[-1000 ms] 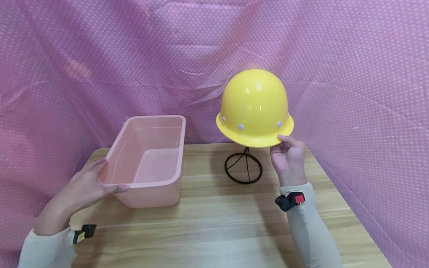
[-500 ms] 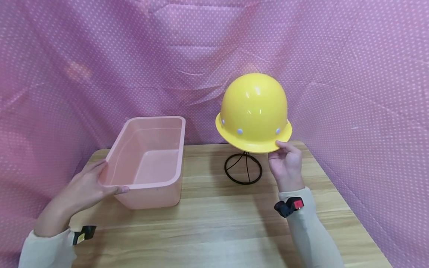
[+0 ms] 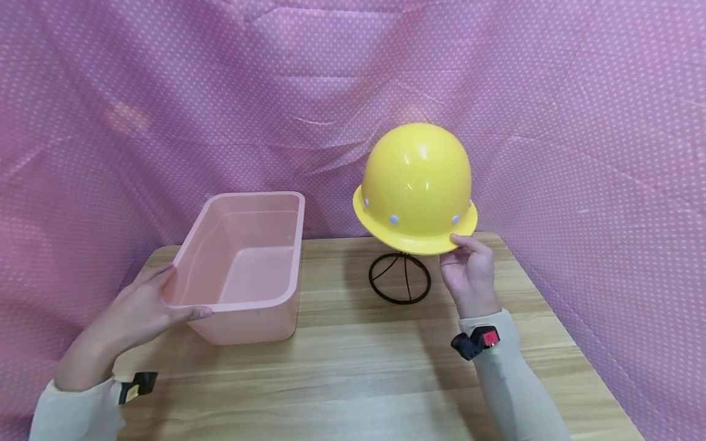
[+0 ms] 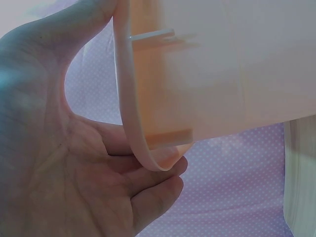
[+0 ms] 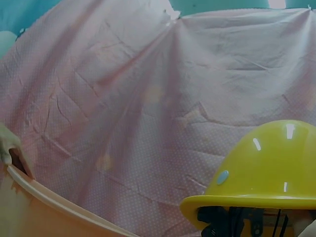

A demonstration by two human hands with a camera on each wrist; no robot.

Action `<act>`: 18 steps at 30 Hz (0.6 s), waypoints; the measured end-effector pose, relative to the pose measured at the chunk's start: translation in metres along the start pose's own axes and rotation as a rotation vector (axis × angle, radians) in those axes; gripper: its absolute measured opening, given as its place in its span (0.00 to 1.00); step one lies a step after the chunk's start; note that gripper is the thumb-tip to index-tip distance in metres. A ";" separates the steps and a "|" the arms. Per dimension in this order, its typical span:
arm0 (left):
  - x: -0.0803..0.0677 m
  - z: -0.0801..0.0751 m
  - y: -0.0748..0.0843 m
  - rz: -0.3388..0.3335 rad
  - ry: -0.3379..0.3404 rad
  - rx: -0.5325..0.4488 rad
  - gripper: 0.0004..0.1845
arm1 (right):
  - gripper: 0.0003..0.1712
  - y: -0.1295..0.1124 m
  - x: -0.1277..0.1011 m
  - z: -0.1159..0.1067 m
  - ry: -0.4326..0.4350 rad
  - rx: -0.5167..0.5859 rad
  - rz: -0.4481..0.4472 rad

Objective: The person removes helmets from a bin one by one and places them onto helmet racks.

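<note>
A yellow hard hat [image 3: 417,177] is upright over a black wire stand [image 3: 401,302], covering its top; whether they touch is hidden. My right hand [image 3: 469,272] pinches the brim at its near right, thumb on top. In the right wrist view, dark straps show under the hard hat [image 5: 269,163]. On the left, my left hand [image 3: 138,315] grips a pink plastic bin [image 3: 248,304] at its near left corner, thumb along the front and fingers on the left side. The left wrist view shows the hand [image 4: 89,173] around the corner of the bin [image 4: 212,89].
Bin and stand are on a wooden table [image 3: 342,380]. A pink dotted curtain [image 3: 331,122] hangs close behind and along both sides. Small black cameras sit on both wrists, the right one [image 3: 475,342] with a red patch.
My right hand has lowered the hard hat and shifted it slightly left, so it hides more of the stand's upper part. My left hand keeps its place on the bin.
</note>
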State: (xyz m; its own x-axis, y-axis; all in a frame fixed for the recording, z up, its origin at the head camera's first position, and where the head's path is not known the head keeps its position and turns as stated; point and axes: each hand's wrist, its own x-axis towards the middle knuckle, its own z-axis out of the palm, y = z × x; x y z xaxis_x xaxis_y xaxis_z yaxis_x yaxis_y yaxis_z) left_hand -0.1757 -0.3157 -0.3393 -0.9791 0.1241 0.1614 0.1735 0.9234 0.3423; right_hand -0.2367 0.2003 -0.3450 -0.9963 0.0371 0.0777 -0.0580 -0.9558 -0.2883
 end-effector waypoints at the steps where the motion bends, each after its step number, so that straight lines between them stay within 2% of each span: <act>1: 0.000 0.000 0.000 0.001 0.000 0.001 0.54 | 0.36 0.000 0.000 -0.001 0.001 -0.006 0.002; 8: -0.001 -0.001 0.001 -0.003 0.000 -0.007 0.53 | 0.36 0.001 0.000 -0.004 0.044 -0.047 0.024; 18: -0.001 0.000 0.000 0.013 0.011 -0.003 0.52 | 0.34 -0.002 -0.005 -0.001 0.051 -0.039 0.026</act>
State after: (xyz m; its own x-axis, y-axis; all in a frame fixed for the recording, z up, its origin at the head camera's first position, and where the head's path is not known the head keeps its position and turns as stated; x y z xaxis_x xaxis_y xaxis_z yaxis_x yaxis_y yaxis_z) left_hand -0.1750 -0.3156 -0.3389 -0.9754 0.1325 0.1762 0.1870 0.9207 0.3427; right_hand -0.2320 0.2026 -0.3454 -0.9994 0.0283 0.0218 -0.0339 -0.9444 -0.3269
